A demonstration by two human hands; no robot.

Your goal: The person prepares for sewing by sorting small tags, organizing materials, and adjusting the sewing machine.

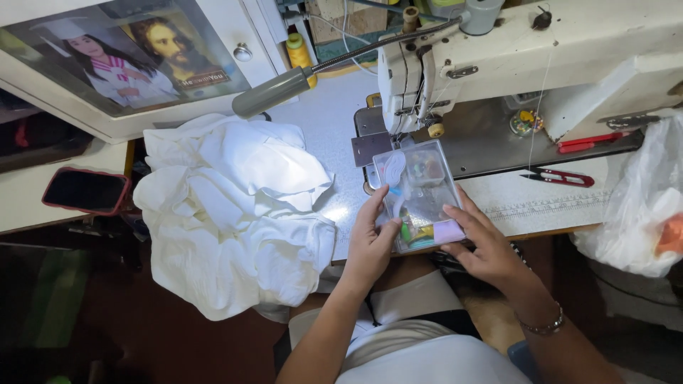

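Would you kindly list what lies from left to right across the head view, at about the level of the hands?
Dark phone in a red case → heap of white cloth → left hand → clear plastic box of sewing notions → right hand → red-handled thread snips → white plastic bag.

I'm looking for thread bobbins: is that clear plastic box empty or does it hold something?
Not empty: small colourful items show through the clear plastic box, held between left hand and right hand.

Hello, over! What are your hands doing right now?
Left hand and right hand grip clear plastic box. Sewing machine just behind. White cloth left.
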